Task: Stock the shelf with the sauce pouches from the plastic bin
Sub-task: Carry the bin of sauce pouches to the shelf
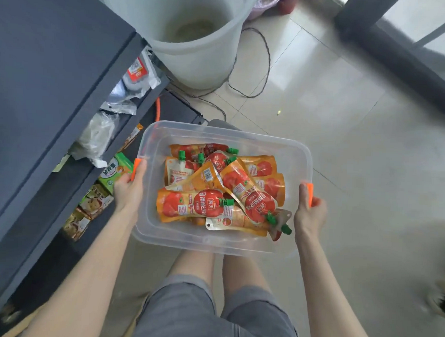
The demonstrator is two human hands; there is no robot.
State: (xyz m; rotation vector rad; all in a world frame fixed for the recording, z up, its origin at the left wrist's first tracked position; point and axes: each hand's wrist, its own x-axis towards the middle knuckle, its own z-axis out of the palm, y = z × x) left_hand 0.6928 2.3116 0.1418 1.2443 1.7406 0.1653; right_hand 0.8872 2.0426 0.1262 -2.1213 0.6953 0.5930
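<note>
Two hands on the plastic bin (149,216), one per short side: left hand (128,187) gripping the left rim, right hand (309,211) gripping the right rim, fingers (317,202) curling round the edge, thumbs on top with an orange cover (135,169) on each. The bin is apparently being carried over the floor (344,122), in front of the grey shorts (186,305). Sauce pouches (223,191) are all lying inside it, between the hands, heaped loosely and overlapping. Long axes are pointing every way; the nearest one is lying across, left to right, green cap toward the right hand. The shelf (55,87) is sitting to the left of the bin, so the left hand is the nearer one. No pouch is stocked from this load yet. Judging the next move: neither hand is free, so the bin is going to need setting down or holding one-handed before any pick. Materials: bin is clear, rigid, rounded corners, see-through walls. Pouches are glossy flexible film, orange and red tomato print, hard green screw caps, likely slippery and floppy. Shelf is dark grey flat board, lower tiers holding assorted packets (94,201). Behind: a white bucket (195,41) and a thin black cable (266,66) trailing over pale glossy tiles.
</note>
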